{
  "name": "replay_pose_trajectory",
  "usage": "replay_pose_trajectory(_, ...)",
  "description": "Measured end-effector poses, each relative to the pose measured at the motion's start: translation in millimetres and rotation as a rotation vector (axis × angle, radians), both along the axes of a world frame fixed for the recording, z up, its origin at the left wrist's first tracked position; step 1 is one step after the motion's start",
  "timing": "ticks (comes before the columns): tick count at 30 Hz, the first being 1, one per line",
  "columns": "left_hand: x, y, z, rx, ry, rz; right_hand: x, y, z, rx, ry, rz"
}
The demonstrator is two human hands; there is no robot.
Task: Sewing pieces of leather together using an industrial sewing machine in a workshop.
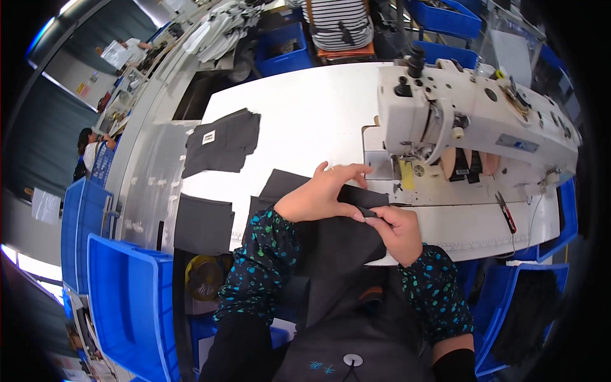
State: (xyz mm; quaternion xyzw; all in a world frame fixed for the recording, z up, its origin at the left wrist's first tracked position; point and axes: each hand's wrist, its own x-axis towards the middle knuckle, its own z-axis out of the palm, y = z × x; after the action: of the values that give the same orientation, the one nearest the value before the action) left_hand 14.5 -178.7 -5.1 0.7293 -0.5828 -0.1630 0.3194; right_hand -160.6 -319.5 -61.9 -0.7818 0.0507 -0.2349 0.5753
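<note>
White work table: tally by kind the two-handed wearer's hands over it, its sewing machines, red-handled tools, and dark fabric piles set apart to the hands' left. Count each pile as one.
Hands: 2 (left hand, right hand)
Sewing machine: 1
Red-handled tool: 1
Dark fabric piles: 2 (upper pile, lower pile)
Total: 6

Around the person's bare left hand (318,198): open passage over the smooth white tabletop (305,108) toward twelve o'clock; a bulky white metal sewing machine (487,118) blocking two; red-handled metal snips (508,218) at three; folded dark-grey cloth (228,143) at ten.
</note>
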Motion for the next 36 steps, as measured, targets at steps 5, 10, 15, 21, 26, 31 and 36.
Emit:
replay_pose_trajectory(5,-5.3,-11.6,4.7,0.069,0.174,-0.067,-1.7,1.9,-7.5,0.221,-0.037,-0.074)
replay_pose_trajectory(10,-13.7,-8.3,8.5,0.059,0.105,0.051,1.4,1.1,-6.6,0.506,-0.025,-0.169)
replay_pose_trajectory(15,-19.0,-7.7,12.1,-0.021,0.006,0.055,-2.5,-5.9,-10.8,0.419,0.085,-0.083)
replay_pose_trajectory(21,-29.7,-10.2,6.5,-0.114,-0.015,0.134,-4.3,-3.8,-10.0,0.469,-0.018,-0.066)
replay_pose_trajectory(26,-39.0,6.2,-6.6,-0.283,-0.207,0.356,-3.9,-4.5,-11.6,0.474,-0.054,-0.116)
replay_pose_trajectory(31,-26.8,27.8,-17.9,-0.024,-0.124,0.284,-4.8,-4.5,-8.1,0.425,-0.065,-0.098)
replay_pose_trajectory(36,-1.0,29.5,7.6,0.067,-0.138,0.263,-3.4,-4.2,-13.9,0.37,-0.069,-0.099)
